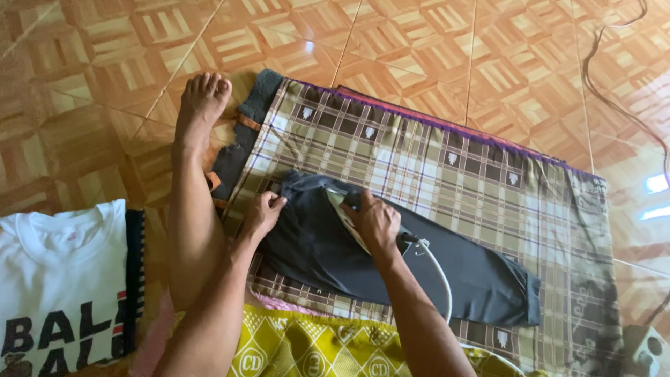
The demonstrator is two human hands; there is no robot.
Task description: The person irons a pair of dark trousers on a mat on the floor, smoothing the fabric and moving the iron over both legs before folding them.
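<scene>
A white shirt [59,279] lies on the floor [84,84] at the far left, beside a bare leg [192,195]. The left hand [264,213] presses flat and open on the dark pants [391,258], which look soft and floppy, best held by an edge. The right hand [377,222] grips the iron [349,209], likely hot and heavy. The pants lie on a checked cloth [447,174]. The cord [436,269] trails near.
</scene>
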